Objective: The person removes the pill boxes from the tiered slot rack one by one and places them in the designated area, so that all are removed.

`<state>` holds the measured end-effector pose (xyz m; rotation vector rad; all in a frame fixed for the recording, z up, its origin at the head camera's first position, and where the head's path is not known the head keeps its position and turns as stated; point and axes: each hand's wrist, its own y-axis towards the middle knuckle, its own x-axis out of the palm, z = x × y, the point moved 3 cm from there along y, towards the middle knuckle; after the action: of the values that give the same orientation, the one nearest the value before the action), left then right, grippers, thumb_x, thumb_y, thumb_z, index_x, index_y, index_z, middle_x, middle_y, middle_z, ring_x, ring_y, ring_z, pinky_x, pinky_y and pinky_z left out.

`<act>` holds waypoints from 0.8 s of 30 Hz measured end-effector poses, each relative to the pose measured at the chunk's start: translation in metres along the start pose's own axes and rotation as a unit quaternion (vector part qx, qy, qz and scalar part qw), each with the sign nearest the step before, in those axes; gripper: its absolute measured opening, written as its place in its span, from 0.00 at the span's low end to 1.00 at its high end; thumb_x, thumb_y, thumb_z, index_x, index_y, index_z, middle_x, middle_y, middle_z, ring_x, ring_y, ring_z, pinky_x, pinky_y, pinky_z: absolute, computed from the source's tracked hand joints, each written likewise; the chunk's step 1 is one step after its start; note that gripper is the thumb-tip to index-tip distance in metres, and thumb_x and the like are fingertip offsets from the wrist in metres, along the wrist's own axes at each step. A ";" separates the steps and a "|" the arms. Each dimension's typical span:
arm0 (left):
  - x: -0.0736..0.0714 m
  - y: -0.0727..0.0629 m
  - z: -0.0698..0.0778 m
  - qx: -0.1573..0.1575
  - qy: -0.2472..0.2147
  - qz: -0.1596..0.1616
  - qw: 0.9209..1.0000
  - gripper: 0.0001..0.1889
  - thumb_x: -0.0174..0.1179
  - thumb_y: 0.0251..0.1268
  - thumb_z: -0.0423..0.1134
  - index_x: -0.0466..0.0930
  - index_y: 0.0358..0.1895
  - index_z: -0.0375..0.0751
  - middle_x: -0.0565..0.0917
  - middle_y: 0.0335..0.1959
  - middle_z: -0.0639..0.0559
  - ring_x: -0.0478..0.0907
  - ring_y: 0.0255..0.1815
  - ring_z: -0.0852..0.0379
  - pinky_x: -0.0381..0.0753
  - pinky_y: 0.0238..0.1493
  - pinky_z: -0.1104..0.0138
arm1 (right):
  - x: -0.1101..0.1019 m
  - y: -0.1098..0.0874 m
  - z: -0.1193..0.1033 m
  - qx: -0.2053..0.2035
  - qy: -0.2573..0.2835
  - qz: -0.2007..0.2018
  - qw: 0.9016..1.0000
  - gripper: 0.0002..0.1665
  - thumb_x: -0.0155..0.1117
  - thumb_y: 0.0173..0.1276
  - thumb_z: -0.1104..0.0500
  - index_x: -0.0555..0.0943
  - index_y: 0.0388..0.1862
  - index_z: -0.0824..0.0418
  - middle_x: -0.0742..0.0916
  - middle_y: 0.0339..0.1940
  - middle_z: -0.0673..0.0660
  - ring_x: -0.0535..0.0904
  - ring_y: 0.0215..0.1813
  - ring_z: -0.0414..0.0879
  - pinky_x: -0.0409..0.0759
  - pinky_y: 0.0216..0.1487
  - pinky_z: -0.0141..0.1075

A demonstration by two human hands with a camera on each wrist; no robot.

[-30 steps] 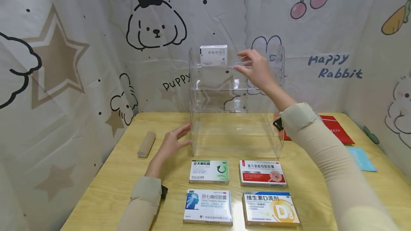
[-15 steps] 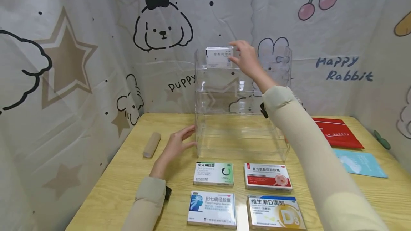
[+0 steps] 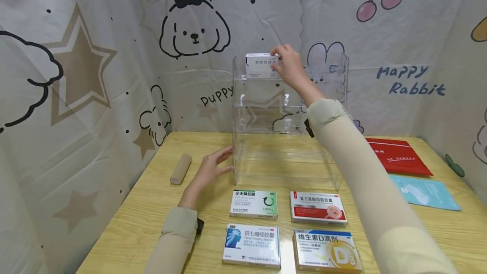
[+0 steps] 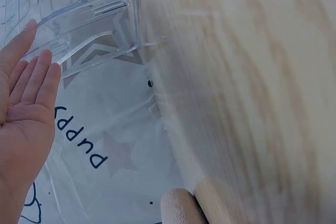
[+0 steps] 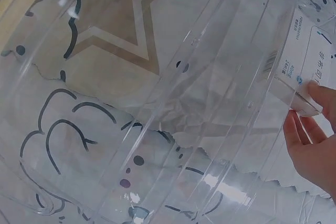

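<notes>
A clear acrylic tiered display rack (image 3: 236, 113) stands on the wooden table. At the left of its top tier is a white medicine box (image 3: 258, 67), upright with its printed face forward. My right hand (image 3: 292, 66) pinches the right end of this box, thumb on the front and fingers behind, as the right wrist view also shows on the box (image 5: 299, 59). Low down at the rack's left side, my left hand (image 3: 208, 171) has its fingertips right at the panel. In the left wrist view the left hand (image 4: 26, 108) has fairly straight fingers, with nothing in its palm.
In front of the rack lie a green-and-white medicine box (image 3: 253, 204), a red-and-white one (image 3: 318, 207), a blue-and-white one (image 3: 251, 245) and a yellow vitamin D box (image 3: 327, 249). A cardboard tube (image 3: 181, 169) is at left; red (image 3: 397, 155) and blue packets (image 3: 426, 191) lie at right.
My right hand has moved left from beside the white medicine box and now pinches its right end. The left hand stays at the rack's side. The head view has shifted slightly.
</notes>
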<state>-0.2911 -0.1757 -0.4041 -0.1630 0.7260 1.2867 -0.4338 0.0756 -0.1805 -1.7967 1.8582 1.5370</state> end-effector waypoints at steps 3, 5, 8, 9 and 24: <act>0.000 0.000 0.000 -0.001 0.000 0.001 1.000 0.34 0.67 0.59 0.30 0.66 0.71 0.35 0.76 0.65 0.37 0.74 0.67 0.41 0.76 0.66 0.50 | 0.000 0.001 -0.002 0.007 -0.002 0.000 1.000 0.18 0.59 0.71 0.65 0.74 0.59 0.64 0.75 0.62 0.65 0.74 0.63 0.57 0.78 0.65 0.45; 0.000 0.001 -0.001 -0.001 0.001 0.001 1.000 0.34 0.67 0.59 0.30 0.66 0.71 0.35 0.76 0.65 0.37 0.74 0.67 0.41 0.76 0.66 0.50 | 0.000 0.001 -0.002 0.008 0.000 0.003 1.000 0.17 0.59 0.71 0.65 0.74 0.58 0.64 0.75 0.62 0.65 0.74 0.62 0.57 0.79 0.64 0.45; 0.001 0.001 0.000 0.000 0.001 0.001 1.000 0.34 0.67 0.59 0.30 0.66 0.70 0.34 0.76 0.65 0.37 0.74 0.67 0.41 0.76 0.66 0.50 | 0.000 0.000 -0.002 0.010 0.009 0.007 1.000 0.17 0.59 0.71 0.66 0.75 0.57 0.65 0.75 0.61 0.65 0.74 0.61 0.56 0.80 0.63 0.44; 0.001 0.001 -0.001 0.001 0.002 0.001 1.000 0.34 0.67 0.59 0.30 0.66 0.70 0.34 0.76 0.65 0.37 0.74 0.67 0.41 0.76 0.66 0.50 | 0.000 0.000 -0.002 0.010 0.012 0.009 1.000 0.17 0.59 0.71 0.66 0.75 0.57 0.65 0.75 0.61 0.65 0.74 0.61 0.56 0.80 0.63 0.43; 0.001 0.000 -0.002 -0.008 0.001 -0.003 1.000 0.34 0.66 0.60 0.31 0.66 0.71 0.36 0.76 0.66 0.38 0.74 0.67 0.41 0.76 0.67 0.50 | -0.008 -0.003 0.001 -0.026 0.079 0.096 0.992 0.14 0.62 0.67 0.71 0.76 0.50 0.72 0.74 0.51 0.66 0.77 0.54 0.55 0.84 0.60 0.38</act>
<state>-0.2916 -0.1757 -0.4063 -0.1795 0.7170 1.2873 -0.4296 0.0827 -0.1776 -1.8586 2.1410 1.5574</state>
